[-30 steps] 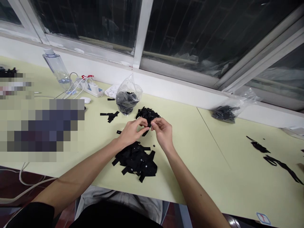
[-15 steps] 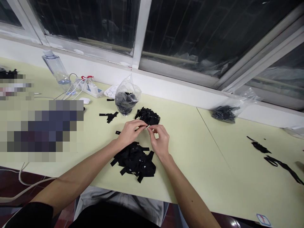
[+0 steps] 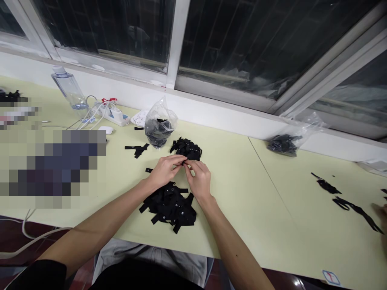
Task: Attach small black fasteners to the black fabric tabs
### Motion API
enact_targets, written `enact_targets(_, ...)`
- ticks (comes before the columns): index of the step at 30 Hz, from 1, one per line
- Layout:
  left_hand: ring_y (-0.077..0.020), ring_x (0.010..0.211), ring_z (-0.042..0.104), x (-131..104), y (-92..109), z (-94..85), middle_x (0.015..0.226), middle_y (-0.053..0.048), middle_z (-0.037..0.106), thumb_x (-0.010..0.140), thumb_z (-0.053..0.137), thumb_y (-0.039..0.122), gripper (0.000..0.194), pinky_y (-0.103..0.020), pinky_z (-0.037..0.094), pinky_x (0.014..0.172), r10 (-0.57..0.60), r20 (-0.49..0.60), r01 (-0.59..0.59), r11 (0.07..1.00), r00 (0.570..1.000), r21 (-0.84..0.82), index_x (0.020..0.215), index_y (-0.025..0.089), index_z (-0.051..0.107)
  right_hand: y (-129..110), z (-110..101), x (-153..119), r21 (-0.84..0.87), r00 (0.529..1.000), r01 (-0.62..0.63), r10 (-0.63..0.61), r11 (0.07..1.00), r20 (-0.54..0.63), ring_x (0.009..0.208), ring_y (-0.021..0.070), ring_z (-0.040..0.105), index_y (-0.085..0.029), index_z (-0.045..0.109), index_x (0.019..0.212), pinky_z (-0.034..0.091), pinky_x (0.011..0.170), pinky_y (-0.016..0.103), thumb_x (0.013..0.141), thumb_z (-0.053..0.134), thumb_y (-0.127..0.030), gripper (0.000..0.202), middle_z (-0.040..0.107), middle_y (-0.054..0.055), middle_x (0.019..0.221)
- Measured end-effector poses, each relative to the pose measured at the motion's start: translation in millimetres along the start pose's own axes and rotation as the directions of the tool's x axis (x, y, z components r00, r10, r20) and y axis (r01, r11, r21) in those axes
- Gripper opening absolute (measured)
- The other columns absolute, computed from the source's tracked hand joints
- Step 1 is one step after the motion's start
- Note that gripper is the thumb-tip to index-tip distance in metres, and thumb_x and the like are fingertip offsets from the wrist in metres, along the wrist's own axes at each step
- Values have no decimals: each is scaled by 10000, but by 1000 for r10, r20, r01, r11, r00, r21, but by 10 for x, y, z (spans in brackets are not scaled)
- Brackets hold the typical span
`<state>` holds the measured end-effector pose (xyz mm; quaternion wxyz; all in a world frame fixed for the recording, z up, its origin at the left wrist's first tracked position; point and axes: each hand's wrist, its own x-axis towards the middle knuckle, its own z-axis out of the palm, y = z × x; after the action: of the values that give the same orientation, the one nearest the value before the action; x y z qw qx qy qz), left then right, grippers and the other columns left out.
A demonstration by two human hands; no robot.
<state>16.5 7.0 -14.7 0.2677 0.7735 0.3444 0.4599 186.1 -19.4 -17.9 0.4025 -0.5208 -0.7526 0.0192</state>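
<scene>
My left hand [image 3: 165, 171] and my right hand [image 3: 199, 177] meet fingertip to fingertip, both pinching a small black piece [image 3: 183, 162] mostly covered by the fingers. Just beyond them lies a pile of short black fabric strips [image 3: 185, 147]. Nearer to me, below and between my wrists, spreads a larger heap of black fabric pieces [image 3: 172, 207] with small shiny spots on some. A single black tab [image 3: 148, 170] shows beside my left hand. Farther left, a few black strips [image 3: 137, 150] lie crossed on the table.
A clear plastic bag with black pieces [image 3: 160, 127] stands behind the piles; another bag [image 3: 284, 144] lies back right. At left are a water bottle [image 3: 70, 90], a power strip with cables [image 3: 113, 114] and a blurred area. Black straps [image 3: 358, 213] lie right, near a person's hand [image 3: 381, 215].
My fingertips have drawn closer together, and a dark bit now shows between them. The view has shifted slightly. More of the other person's hand shows at the right edge.
</scene>
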Motion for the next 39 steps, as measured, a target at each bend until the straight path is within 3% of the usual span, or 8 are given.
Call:
enact_targets(6,-170,1025,701,-4,-5,-2,1298,-57,649,879,534,63,402,-327,603,926,0,59,1,1000,998,-16,1234,209,654,15,10,9,-55,998,6,-2,998,64,866,245,632,-246,699,1048,466,838,413,980,479,-267,231,728,67,976)
enact_targets(14,-192,1227,606,-15,-32,5,1343,-56,623,889,498,38,470,-365,523,1061,99,130,-114,987,987,113,1313,212,603,-33,0,11,-114,997,-23,32,993,77,793,220,616,-216,702,932,454,783,355,931,540,-228,163,701,58,850)
enact_targets(23,-199,1278,565,-22,-31,-5,1391,-55,582,898,477,19,520,-391,471,1117,176,169,-200,970,970,139,1364,237,552,-32,-35,22,14,986,-134,131,991,106,684,174,585,-200,688,855,455,674,291,885,564,-217,129,646,18,737)
enact_targets(26,-197,1253,580,-18,36,-12,1381,-48,584,922,480,62,471,-377,495,1085,151,136,-165,982,979,95,1347,250,560,-13,-49,27,42,988,-136,133,990,75,677,175,591,-205,712,898,469,687,301,887,565,-231,149,674,26,764)
enact_targets(29,-180,1130,642,-12,90,-30,1346,-61,599,968,466,151,408,-319,572,936,42,76,-45,998,996,43,1358,251,535,0,-73,44,97,987,-158,157,983,14,658,166,591,-210,727,965,481,685,311,893,575,-257,175,718,35,857)
enact_targets(33,-171,977,678,8,75,-68,1196,-77,670,1000,452,249,299,-298,574,841,-81,-21,82,996,996,35,1268,209,577,-15,-105,62,218,978,-197,208,956,-27,641,155,578,-216,737,976,485,658,308,909,596,-320,188,733,29,885)
enact_targets(36,-186,927,675,19,38,-80,1045,-61,707,991,481,282,223,-308,556,811,-79,-9,80,992,997,102,1094,202,662,-54,-105,58,316,973,-213,230,924,-17,683,160,596,-217,742,994,488,650,304,922,592,-351,213,734,39,912)
enact_targets(39,-195,938,670,18,27,-67,1032,-59,707,981,505,277,205,-329,535,843,-49,11,47,989,999,139,1072,207,674,-97,-89,45,371,977,-195,213,908,-8,724,168,614,-214,744,1013,494,666,309,929,587,-346,222,733,49,924)
